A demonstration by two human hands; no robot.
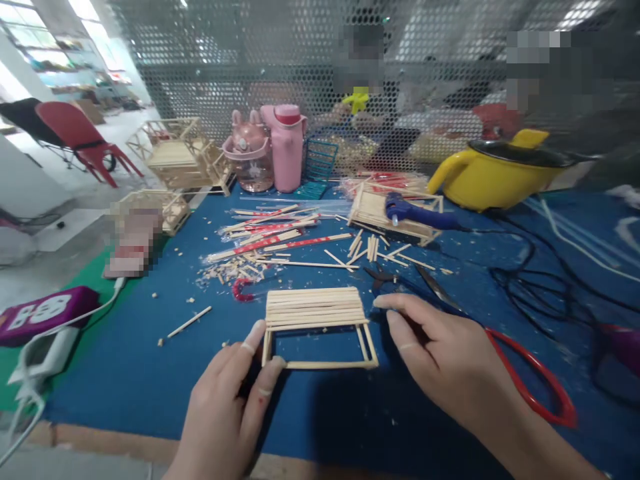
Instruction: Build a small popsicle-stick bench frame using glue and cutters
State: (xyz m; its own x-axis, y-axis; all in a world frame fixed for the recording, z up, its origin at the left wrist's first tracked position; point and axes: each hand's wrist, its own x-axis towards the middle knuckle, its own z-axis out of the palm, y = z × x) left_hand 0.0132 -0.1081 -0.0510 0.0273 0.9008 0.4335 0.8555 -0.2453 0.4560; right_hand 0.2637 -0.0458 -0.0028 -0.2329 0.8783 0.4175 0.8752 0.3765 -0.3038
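Here's the left hand (pixel 227 383), thumb and forefinger closed on the near left corner of a small stick frame (pixel 315 308), gripping it at the frame's eight o'clock. Across at three o'clock, the right hand (pixel 433 340) hovers just beside the far end, apart from it, thumb and forefinger slightly parted, and nothing I can make out between them. So the frame sits flat on the blue table (pixel 155 387), squarely between the two hands, slats packed along its far half, its near half a bare outline.

Outward now! A red hook-shaped piece (pixel 243 290) at ten o'clock, a lone stick (pixel 190 321) at nine. Black-jawed cutters (pixel 381 277) near one-thirty, cut sticks (pixel 373 248) at one, and beyond, the blue glue gun (pixel 425 215) resting on another stick model (pixel 370 205). Red-wrapped sticks (pixel 280 241) at eleven; further off, a pink bottle (pixel 289 157) towards twelve and a yellow pot (pixel 505 180) between one and two.
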